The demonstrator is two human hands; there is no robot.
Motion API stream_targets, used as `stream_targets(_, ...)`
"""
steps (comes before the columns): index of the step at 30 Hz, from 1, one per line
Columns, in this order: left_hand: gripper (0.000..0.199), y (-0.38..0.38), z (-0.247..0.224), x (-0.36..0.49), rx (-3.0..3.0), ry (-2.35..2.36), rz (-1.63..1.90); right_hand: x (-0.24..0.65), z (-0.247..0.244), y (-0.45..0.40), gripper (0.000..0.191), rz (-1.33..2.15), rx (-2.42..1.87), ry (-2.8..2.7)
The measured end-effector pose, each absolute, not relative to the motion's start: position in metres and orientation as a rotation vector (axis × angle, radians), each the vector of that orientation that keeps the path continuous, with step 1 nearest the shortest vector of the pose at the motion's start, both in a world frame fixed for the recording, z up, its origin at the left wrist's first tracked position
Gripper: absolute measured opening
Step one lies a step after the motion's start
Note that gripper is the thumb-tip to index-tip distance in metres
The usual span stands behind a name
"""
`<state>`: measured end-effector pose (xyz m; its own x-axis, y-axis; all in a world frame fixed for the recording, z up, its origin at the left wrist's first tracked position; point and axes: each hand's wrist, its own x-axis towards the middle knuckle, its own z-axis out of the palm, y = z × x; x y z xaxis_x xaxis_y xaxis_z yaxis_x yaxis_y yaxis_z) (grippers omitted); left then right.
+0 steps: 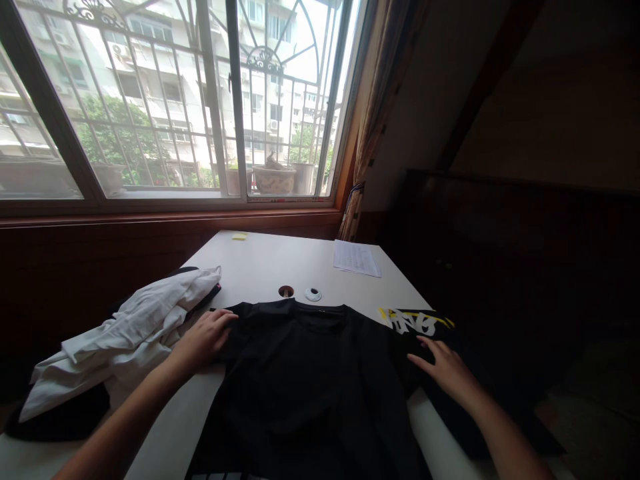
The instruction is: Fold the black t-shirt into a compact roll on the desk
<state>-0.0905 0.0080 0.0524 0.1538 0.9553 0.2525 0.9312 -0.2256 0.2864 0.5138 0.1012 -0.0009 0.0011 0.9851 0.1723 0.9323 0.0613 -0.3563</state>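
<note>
A black T-shirt [305,380] lies spread out on the white table [280,253], its neckline toward the window. On its left sleeve rests my left hand [206,339], fingers stretched out and palm down. My right hand [447,373] is at the sleeve on the other side, thumb and fingers apart. Beyond my right fingertips is a folded dark garment [415,323] with white and yellow print. Crumpled white clothing [135,333] is heaped beside my left forearm, with black fabric under it. The shirt's lower hem runs out of the picture.
Printed sheets of paper [357,258] lie at the table's far right. A small yellow note [239,236] is near the far left corner. In the tabletop are a cable hole [286,292] and a white round cap [313,294]. Behind stands a barred window [200,100] with a curtain [373,113].
</note>
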Motion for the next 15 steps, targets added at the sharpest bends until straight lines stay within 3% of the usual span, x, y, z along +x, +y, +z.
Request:
stream_targets(7, 0.047, 0.074, 0.030, -0.106, 2.289, 2.095, 0.324, 0.506, 0.009, 0.110, 0.041, 0.287, -1.895, -1.936)
stream_targets(9, 0.047, 0.083, 0.027, -0.110, 2.272, 2.086, 0.285, 0.503, 0.018, 0.107, 0.041, 0.282, -1.825, -1.884)
stream_targets(15, 0.014, 0.092, 0.035, -0.126, 2.269, 2.037, 0.295, 0.503, 0.053, 0.104, 0.045, 0.348, -1.694, -1.845)
